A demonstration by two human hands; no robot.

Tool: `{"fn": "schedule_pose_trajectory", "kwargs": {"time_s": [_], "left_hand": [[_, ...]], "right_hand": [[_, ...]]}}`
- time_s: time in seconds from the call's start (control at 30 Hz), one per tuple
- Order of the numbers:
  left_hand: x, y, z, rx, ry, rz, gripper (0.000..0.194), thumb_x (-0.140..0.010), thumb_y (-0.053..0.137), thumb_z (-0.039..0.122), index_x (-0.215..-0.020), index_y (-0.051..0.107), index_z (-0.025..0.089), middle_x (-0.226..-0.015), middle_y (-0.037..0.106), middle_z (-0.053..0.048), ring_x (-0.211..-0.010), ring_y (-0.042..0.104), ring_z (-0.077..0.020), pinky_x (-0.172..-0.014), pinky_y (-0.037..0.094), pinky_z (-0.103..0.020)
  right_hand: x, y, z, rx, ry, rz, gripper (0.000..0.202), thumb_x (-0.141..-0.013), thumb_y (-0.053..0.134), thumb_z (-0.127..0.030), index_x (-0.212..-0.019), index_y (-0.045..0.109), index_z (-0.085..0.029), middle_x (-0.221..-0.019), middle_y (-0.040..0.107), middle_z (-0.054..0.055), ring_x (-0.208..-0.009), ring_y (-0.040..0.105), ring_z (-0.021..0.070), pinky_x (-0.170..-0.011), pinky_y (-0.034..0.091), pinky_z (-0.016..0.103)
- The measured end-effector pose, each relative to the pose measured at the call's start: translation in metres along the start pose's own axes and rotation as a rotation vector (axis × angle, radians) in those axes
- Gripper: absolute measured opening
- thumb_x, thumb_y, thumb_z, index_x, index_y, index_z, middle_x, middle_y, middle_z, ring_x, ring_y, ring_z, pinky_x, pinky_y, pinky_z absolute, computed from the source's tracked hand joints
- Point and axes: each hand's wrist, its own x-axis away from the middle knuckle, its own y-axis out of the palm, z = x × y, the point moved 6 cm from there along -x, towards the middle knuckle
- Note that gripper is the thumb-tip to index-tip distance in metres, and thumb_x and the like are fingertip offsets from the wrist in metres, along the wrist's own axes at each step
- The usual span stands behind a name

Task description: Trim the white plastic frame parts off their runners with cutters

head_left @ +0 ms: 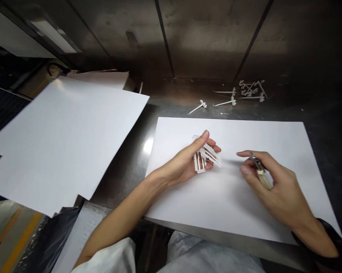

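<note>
My left hand (198, 155) is closed around some small white slotted plastic frames (200, 163), which fan out between thumb and fingers above a large white sheet (230, 212). To the right, my right hand (273, 185) grips a pair of small nippers (263, 178) with pale handles and metal jaws. The nippers lie across the palm, the jaws near the index finger and apart from the frames. Fingers partly hide both the frames and the nippers' handles.
Several white plastic sprue pieces (249, 90) lie behind the sheet, and a single sprue (198, 107) sits left of them. Large white sheets (68, 140) are stacked at the left. A metal wall (205, 41) bounds the dark metal bench (116, 182) at the back.
</note>
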Motion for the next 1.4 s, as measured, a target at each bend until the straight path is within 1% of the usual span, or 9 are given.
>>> {"fn": "schedule_pose_trajectory", "kwargs": {"time_s": [0.13, 0.23, 0.37, 0.47, 0.63, 0.73, 1.0, 1.27, 1.4], "left_hand": [[-0.005, 0.009, -0.028, 0.059, -0.112, -0.012, 0.047, -0.089, 0.092, 0.057, -0.096, 0.071, 0.015, -0.108, 0.072, -0.009, -0.082, 0.066, -0.0136, -0.073, 0.053, -0.024], [-0.005, 0.013, -0.035, 0.068, -0.151, -0.053, 0.051, -0.092, 0.087, 0.063, -0.097, 0.074, 0.014, -0.102, 0.072, -0.009, -0.087, 0.069, -0.0149, -0.077, 0.056, -0.024], [-0.004, 0.013, -0.026, 0.037, -0.100, -0.088, 0.057, -0.095, 0.081, 0.068, -0.109, 0.077, 0.012, -0.121, 0.073, -0.013, -0.094, 0.074, -0.0181, -0.082, 0.061, -0.027], [-0.003, 0.015, -0.019, -0.007, -0.093, -0.138, 0.050, -0.103, 0.076, 0.059, -0.120, 0.077, 0.012, -0.129, 0.072, -0.014, -0.094, 0.076, -0.0184, -0.087, 0.061, -0.029], [0.000, 0.017, -0.016, -0.209, -0.096, -0.186, 0.027, -0.108, 0.074, 0.032, -0.125, 0.077, 0.011, -0.098, 0.077, -0.009, -0.084, 0.072, -0.0145, -0.080, 0.056, -0.023], [0.002, 0.019, -0.012, -0.351, -0.037, -0.221, 0.030, -0.109, 0.072, 0.032, -0.133, 0.075, 0.013, -0.089, 0.076, -0.006, -0.080, 0.068, -0.0131, -0.077, 0.052, -0.023], [0.006, 0.021, -0.007, -0.463, 0.013, -0.222, 0.033, -0.111, 0.067, 0.032, -0.140, 0.073, 0.016, -0.088, 0.074, -0.003, -0.082, 0.066, -0.0138, -0.077, 0.050, -0.024], [0.000, 0.020, -0.006, -0.523, 0.073, -0.222, 0.028, -0.113, 0.066, 0.038, -0.124, 0.075, 0.013, -0.089, 0.073, -0.004, -0.081, 0.066, -0.0133, -0.076, 0.050, -0.024], [0.008, 0.031, 0.012, -0.561, 0.228, -0.166, 0.023, -0.112, 0.068, 0.031, -0.103, 0.074, 0.011, -0.079, 0.068, -0.002, -0.072, 0.063, -0.0099, -0.069, 0.049, -0.022]], "right_hand": [[-0.002, 0.009, -0.017, -0.074, -0.169, -0.114, 0.020, -0.111, 0.068, -0.019, -0.130, 0.068, -0.023, -0.104, 0.068, 0.002, -0.088, 0.063, 0.0211, -0.083, 0.051, 0.034], [-0.002, 0.011, -0.019, -0.059, -0.228, -0.143, 0.017, -0.107, 0.064, -0.011, -0.120, 0.068, -0.022, -0.096, 0.065, 0.002, -0.085, 0.062, 0.0213, -0.080, 0.050, 0.035], [-0.002, 0.008, -0.015, -0.041, -0.177, -0.070, 0.015, -0.105, 0.060, -0.011, -0.112, 0.065, -0.023, -0.094, 0.067, 0.003, -0.079, 0.061, 0.0227, -0.075, 0.050, 0.036], [-0.003, 0.004, -0.010, -0.027, -0.098, 0.016, 0.006, -0.107, 0.063, -0.018, -0.109, 0.065, -0.023, -0.095, 0.069, 0.003, -0.079, 0.062, 0.0232, -0.075, 0.051, 0.035], [-0.006, 0.000, 0.010, -0.106, 0.116, 0.067, 0.018, -0.111, 0.065, -0.035, -0.097, 0.067, -0.023, -0.086, 0.065, 0.001, -0.075, 0.060, 0.0230, -0.068, 0.049, 0.032], [-0.006, 0.000, 0.018, -0.214, 0.210, 0.037, 0.021, -0.112, 0.067, -0.038, -0.097, 0.067, -0.023, -0.079, 0.062, 0.000, -0.072, 0.057, 0.0227, -0.065, 0.046, 0.031], [-0.008, -0.004, 0.010, -0.319, 0.164, -0.019, 0.017, -0.113, 0.065, -0.028, -0.097, 0.066, -0.022, -0.082, 0.061, -0.003, -0.074, 0.057, 0.0187, -0.071, 0.045, 0.029], [-0.009, -0.004, 0.012, -0.241, 0.139, -0.029, 0.016, -0.114, 0.063, -0.032, -0.100, 0.065, -0.024, -0.088, 0.062, -0.002, -0.079, 0.059, 0.0204, -0.075, 0.046, 0.030], [0.000, -0.026, 0.021, 0.058, 0.132, 0.084, 0.022, -0.112, 0.064, -0.045, -0.105, 0.068, -0.025, -0.097, 0.067, 0.004, -0.082, 0.061, 0.0249, -0.075, 0.044, 0.035]]}}
